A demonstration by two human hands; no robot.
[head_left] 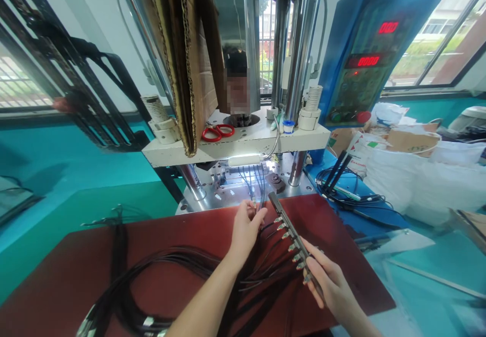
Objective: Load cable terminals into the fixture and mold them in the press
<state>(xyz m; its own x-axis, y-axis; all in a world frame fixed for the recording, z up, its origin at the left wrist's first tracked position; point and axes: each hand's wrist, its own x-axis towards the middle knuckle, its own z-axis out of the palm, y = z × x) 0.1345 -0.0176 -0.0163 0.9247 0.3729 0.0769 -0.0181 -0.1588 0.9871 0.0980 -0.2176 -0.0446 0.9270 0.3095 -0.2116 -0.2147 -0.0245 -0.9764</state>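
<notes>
Above a dark red, flat tabletop point(56, 286), I watch two bare hands through the head view. I have the right hand point(328, 279) closed around the lower end of a long, narrow, dark bar point(285, 225), thumb lying along it. The bar is tilted, its far end leaning up and to the left, and small metallic connectors point(291, 247) stick out in a row along its left edge.

The left hand point(245, 228) is just left of the bar, its thumb and fingers drawn together at the lower end of thin bluish wires point(261, 175). The fingertips are partly hidden, so I cannot tell whether they are pinching anything. Those wires run up to a lit metal press bed beyond the tabletop edge, under a chipped cream-coloured steel crossbeam point(292, 142).

Below the hands, a thick bundle of black cables point(178, 256) loops across the tabletop to the left, and thinner dark strands reach toward the bar's connectors. On the crossbeam I see red-handled scissors point(220, 133) beside an upright brown cardboard sheet point(205, 79). To the right stands a blue metal control box point(351, 48) with glowing red digits.
</notes>
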